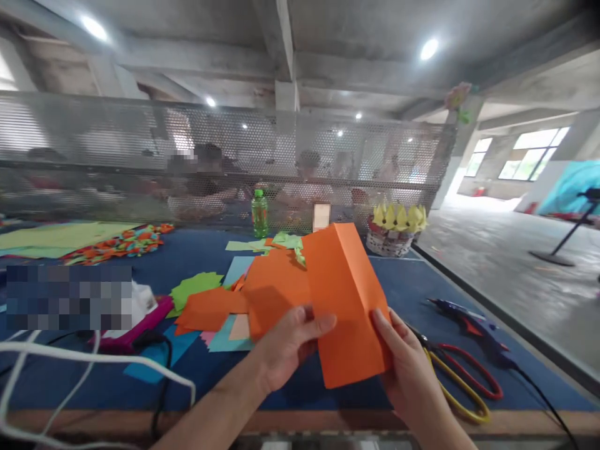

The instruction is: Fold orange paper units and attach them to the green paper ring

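A sheet of orange paper (342,312), with a fold line down its length, is held up above the table between both hands. My left hand (293,340) pinches its left edge, thumb on the front face. On the opposite edge, my right hand (407,356) grips with the thumb in front and the fingers behind. Beyond the sheet lies more orange paper (276,287) on the blue tabletop. Just right of my right hand rest scissors (462,381) with one red and one yellow handle, their blades partly hidden.
A glue gun (478,328) with a black cord lies at the right. Farther back stand a green bottle (259,214) and a woven basket (389,240) with yellow paper shapes. Green paper pieces (194,290) and white cables (94,356) are at the left. A perforated metal screen (225,144) rises behind, people beyond it.
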### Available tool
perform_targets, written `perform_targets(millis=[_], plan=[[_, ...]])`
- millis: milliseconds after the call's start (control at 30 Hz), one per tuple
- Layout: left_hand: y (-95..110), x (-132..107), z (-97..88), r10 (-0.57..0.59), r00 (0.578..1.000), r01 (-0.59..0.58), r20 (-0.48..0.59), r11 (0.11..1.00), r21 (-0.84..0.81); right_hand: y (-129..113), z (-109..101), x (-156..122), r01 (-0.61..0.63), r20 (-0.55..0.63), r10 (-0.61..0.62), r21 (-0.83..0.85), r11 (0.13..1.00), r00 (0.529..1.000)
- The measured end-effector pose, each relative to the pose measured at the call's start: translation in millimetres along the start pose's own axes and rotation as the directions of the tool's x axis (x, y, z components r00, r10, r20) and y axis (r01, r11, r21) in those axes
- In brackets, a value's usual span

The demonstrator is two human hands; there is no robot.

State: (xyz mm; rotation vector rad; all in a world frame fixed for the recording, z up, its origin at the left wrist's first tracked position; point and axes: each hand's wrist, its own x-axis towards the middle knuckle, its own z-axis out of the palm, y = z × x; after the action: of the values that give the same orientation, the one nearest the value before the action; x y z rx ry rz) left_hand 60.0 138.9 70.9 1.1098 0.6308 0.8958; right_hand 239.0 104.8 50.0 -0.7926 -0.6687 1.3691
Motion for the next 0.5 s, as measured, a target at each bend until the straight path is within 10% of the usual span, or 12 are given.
perform_targets(millis=[367,500], plan=[[-9.6,33.3,39.8,-0.045,0.990,0.014,-0.133,0.973,-0.230,0.0,-16.5,11.1,0.265,0.051,-0.260,-0.246,0.932,0.964],[-14.7,34.5,34.6,-0.041,0.988,0.007,-0.149,0.975,-0.223,-15.7,-42.1,-0.6,0.362,0.169,-0.340,-0.661,0.658,0.925]])
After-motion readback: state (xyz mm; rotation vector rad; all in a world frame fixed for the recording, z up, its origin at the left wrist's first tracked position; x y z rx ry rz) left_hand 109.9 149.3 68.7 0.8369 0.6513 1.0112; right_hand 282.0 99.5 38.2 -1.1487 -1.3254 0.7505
